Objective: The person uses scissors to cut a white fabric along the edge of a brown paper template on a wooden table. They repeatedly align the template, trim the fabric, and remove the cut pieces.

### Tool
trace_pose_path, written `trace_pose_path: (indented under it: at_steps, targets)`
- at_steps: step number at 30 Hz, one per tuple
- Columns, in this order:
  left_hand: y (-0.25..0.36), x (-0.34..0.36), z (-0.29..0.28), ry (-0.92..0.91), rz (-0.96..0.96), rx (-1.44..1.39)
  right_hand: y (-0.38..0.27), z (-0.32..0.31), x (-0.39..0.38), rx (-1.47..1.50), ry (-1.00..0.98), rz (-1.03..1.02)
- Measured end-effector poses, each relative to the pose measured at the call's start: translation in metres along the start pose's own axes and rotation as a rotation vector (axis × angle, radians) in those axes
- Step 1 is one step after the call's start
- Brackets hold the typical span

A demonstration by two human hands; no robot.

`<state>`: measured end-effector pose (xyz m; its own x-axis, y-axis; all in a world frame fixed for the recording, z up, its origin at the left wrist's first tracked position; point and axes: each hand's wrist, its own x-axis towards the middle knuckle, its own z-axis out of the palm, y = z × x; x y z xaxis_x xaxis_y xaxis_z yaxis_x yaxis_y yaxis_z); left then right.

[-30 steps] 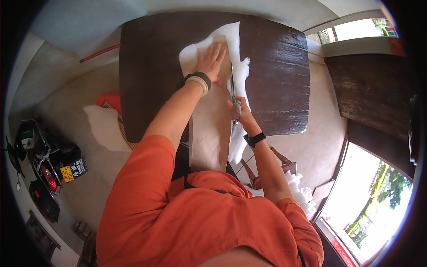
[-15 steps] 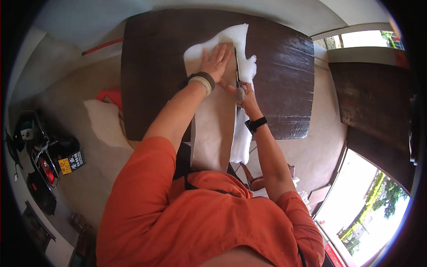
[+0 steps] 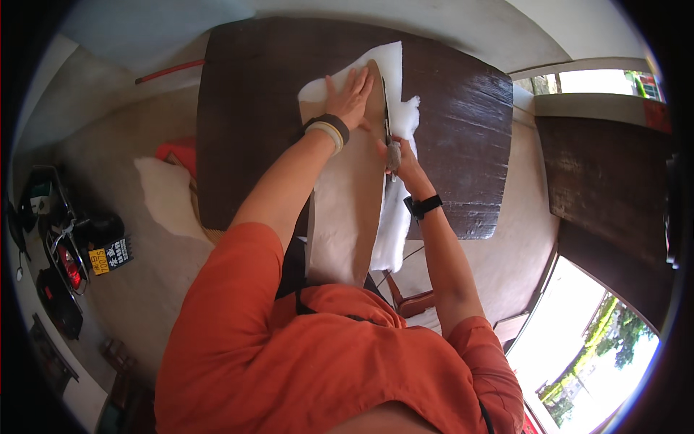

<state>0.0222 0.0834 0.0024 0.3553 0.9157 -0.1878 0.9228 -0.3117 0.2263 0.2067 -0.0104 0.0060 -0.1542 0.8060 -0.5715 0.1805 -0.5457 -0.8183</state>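
Note:
My left hand (image 3: 349,100) lies flat with fingers spread on a long tan sheet (image 3: 345,206), pressing it onto fluffy white batting (image 3: 392,230). The batting shows beyond the tan sheet at its far end and along its right side. In my right hand (image 3: 410,168) is a pair of scissors (image 3: 393,156), whose handles look wrapped in greyish material. Their dark blades point away from me along the tan sheet's right edge, against the batting. How far the blades are apart cannot be made out. The near end of the tan sheet hangs toward my lap.
Everything lies on a dark brown table (image 3: 463,137). Left of it are a red item (image 3: 178,155) and a pale piece of material (image 3: 163,194). A motorbike (image 3: 65,253) stands at far left. A brown chair (image 3: 416,302) is near my right arm, and a bright doorway (image 3: 578,347) lies beyond.
The view has turned slightly, so the table's right side sits lower. My left hand stays on the tan sheet; my right hand still holds the scissors at its edge, almost unmoved.

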Motion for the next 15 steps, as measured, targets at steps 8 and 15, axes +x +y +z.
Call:
trace_pose_path:
  at_steps: [8,15]
  targets:
    - [0.003,0.004,0.003,-0.011,-0.036,-0.039,0.000,0.000,0.039,0.064,0.066,-0.052]
    - [0.000,0.006,0.009,-0.007,-0.032,-0.041,-0.010,-0.013,0.045,-0.216,0.074,-0.014]
